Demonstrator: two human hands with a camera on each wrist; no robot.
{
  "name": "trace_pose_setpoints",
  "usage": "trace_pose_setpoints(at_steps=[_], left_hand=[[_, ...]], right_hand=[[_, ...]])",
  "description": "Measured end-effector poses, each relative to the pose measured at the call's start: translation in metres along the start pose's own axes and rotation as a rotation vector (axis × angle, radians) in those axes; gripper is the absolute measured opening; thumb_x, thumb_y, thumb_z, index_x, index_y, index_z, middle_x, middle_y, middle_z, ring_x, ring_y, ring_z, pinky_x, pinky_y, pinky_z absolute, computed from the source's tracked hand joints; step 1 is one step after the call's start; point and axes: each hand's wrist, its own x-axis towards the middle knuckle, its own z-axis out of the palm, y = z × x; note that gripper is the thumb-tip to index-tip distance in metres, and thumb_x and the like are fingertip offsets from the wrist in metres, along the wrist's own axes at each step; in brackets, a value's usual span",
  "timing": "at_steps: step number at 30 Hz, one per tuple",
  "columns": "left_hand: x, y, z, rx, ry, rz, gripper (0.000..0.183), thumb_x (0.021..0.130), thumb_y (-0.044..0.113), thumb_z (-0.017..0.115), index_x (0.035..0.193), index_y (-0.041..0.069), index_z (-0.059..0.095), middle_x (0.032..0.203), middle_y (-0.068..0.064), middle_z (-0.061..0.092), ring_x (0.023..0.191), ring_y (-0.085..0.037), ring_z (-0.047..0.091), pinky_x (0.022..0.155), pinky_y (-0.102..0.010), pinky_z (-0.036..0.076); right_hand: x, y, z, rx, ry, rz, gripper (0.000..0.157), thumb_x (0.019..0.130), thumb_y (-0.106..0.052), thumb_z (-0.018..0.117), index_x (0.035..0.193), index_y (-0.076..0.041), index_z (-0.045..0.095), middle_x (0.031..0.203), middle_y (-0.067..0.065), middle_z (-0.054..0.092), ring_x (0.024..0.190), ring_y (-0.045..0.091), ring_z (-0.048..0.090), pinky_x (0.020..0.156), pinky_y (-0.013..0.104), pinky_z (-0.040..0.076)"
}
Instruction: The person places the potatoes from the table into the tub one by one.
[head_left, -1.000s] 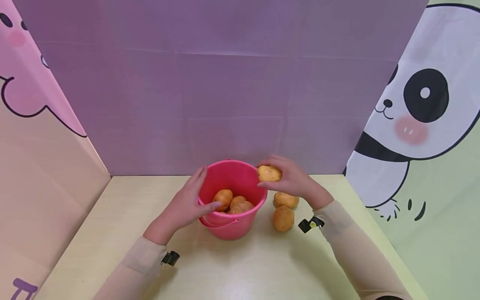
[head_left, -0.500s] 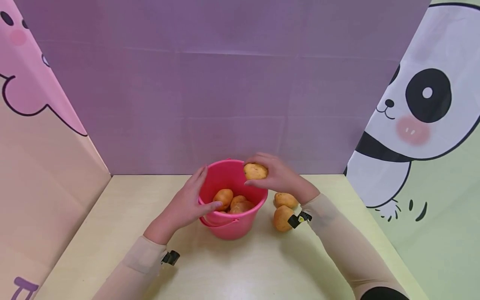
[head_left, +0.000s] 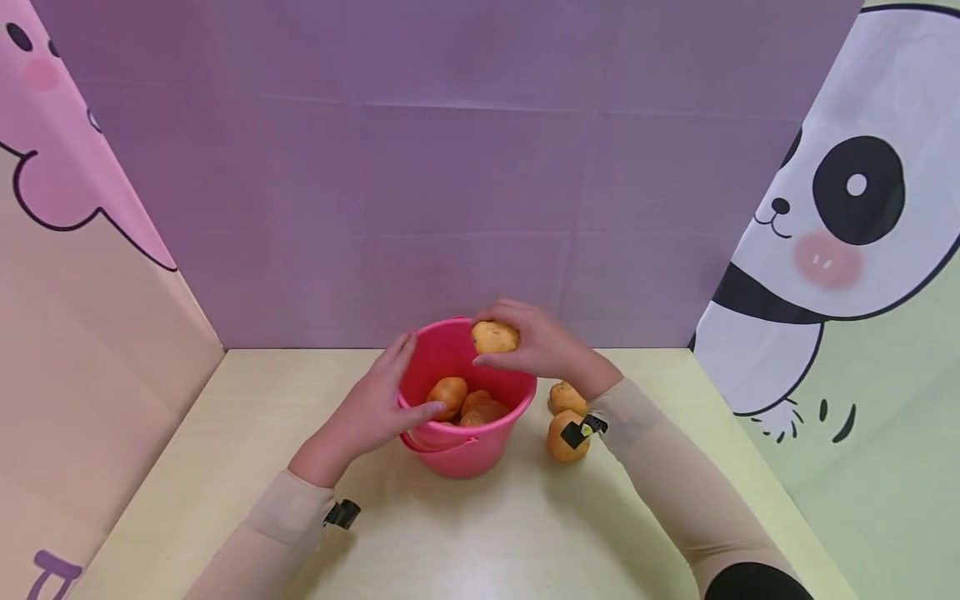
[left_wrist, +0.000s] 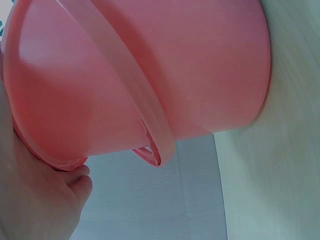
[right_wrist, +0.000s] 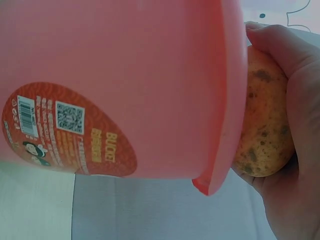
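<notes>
A pink bucket (head_left: pixel 461 460) stands on the table, with several potatoes (head_left: pixel 447 395) at its bottom. My left hand (head_left: pixel 362 417) holds the bucket's left side, its thumb over the front rim and its fingers along the left rim. In the left wrist view, the fingertips touch the rim (left_wrist: pixel 37 150). My right hand (head_left: pixel 536 340) grips a yellowish potato (head_left: pixel 495 337) between thumb and fingers, over the bucket's back right opening. Dark spots mark this potato (right_wrist: pixel 266 120) in the right wrist view, where the bucket's rim hides part of it.
Two more potatoes lie on the table right of the bucket, a far one (head_left: pixel 566 396) and a near one (head_left: pixel 559 435), partly behind the right wrist's camera. The bucket's handle (head_left: pixel 442 451) hangs down in front. A purple backdrop (head_left: pixel 450 208) rises behind the table.
My right hand has carried the potato leftward, from the bucket's right rim to over its opening. The left hand and the bucket stay in place.
</notes>
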Motion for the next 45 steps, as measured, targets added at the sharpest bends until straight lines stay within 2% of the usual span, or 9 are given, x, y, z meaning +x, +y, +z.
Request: trace_pose_setpoints(at_steps=[9,15,21,27,32,36,40,45], left_hand=[[0.0,-0.001,0.0,-0.002,-0.001,0.007,0.12,0.093,0.05,0.087,0.179,0.01,0.013,0.183,-0.016,0.016,0.163,-0.046,0.027,0.106,-0.065,0.057],[0.001,-0.003,0.001,-0.003,-0.001,0.005,0.121,0.092,0.051,0.087,0.179,0.011,0.013,0.183,-0.015,0.016,0.163,-0.046,0.027,0.105,-0.065,0.058],[0.0,-0.004,0.001,0.001,-0.001,0.0,0.124,0.091,0.058,0.086,0.179,0.012,0.013,0.183,-0.015,0.016,0.163,-0.046,0.028,0.105,-0.065,0.058],[0.0,-0.004,0.001,-0.001,0.001,0.004,0.121,0.092,0.053,0.086,0.179,0.011,0.013,0.184,-0.015,0.016,0.163,-0.047,0.028,0.105,-0.065,0.057],[0.001,-0.005,0.002,0.0,0.003,0.008,0.121,0.092,0.055,0.086,0.179,0.011,0.013,0.184,-0.015,0.015,0.163,-0.047,0.028,0.106,-0.066,0.057],[0.001,-0.006,0.003,0.001,0.006,0.01,0.123,0.092,0.059,0.085,0.179,0.011,0.013,0.184,-0.014,0.015,0.163,-0.047,0.028,0.106,-0.066,0.057],[0.001,-0.006,0.003,0.002,0.007,0.014,0.123,0.091,0.06,0.085,0.179,0.011,0.013,0.184,-0.014,0.015,0.163,-0.046,0.028,0.107,-0.066,0.056],[0.0,-0.004,0.001,0.004,0.011,0.015,0.123,0.092,0.059,0.085,0.179,0.011,0.013,0.184,-0.015,0.015,0.163,-0.047,0.027,0.109,-0.068,0.053]], right_hand=[[0.008,-0.002,0.004,0.014,-0.015,-0.014,0.054,0.09,-0.032,0.092,0.135,-0.008,0.074,0.121,-0.004,0.069,0.107,0.017,0.065,0.082,0.032,0.066],[0.012,-0.001,0.008,0.001,-0.033,0.009,0.056,0.09,-0.032,0.093,0.137,-0.009,0.073,0.123,-0.005,0.068,0.109,0.017,0.064,0.083,0.031,0.066],[0.016,-0.001,0.011,-0.015,-0.043,0.033,0.057,0.09,-0.034,0.092,0.138,-0.011,0.073,0.123,-0.007,0.068,0.109,0.016,0.064,0.083,0.03,0.065],[0.019,-0.004,0.015,-0.035,-0.067,0.07,0.058,0.09,-0.036,0.093,0.138,-0.012,0.072,0.125,-0.006,0.067,0.112,0.017,0.063,0.083,0.03,0.065],[0.019,-0.002,0.02,-0.105,-0.099,0.089,0.058,0.091,-0.041,0.091,0.138,-0.015,0.072,0.125,-0.005,0.067,0.114,0.015,0.062,0.088,0.029,0.064],[0.019,0.002,0.023,-0.142,-0.114,0.095,0.056,0.093,-0.042,0.09,0.139,-0.015,0.072,0.128,-0.002,0.067,0.118,0.015,0.062,0.095,0.034,0.064],[0.018,0.004,0.023,-0.128,-0.1,0.09,0.055,0.093,-0.042,0.09,0.137,-0.013,0.072,0.129,0.002,0.067,0.119,0.019,0.063,0.097,0.041,0.064],[0.015,0.007,0.021,-0.123,-0.061,0.064,0.05,0.095,-0.037,0.089,0.134,-0.011,0.074,0.129,0.003,0.067,0.12,0.019,0.063,0.101,0.038,0.062]])
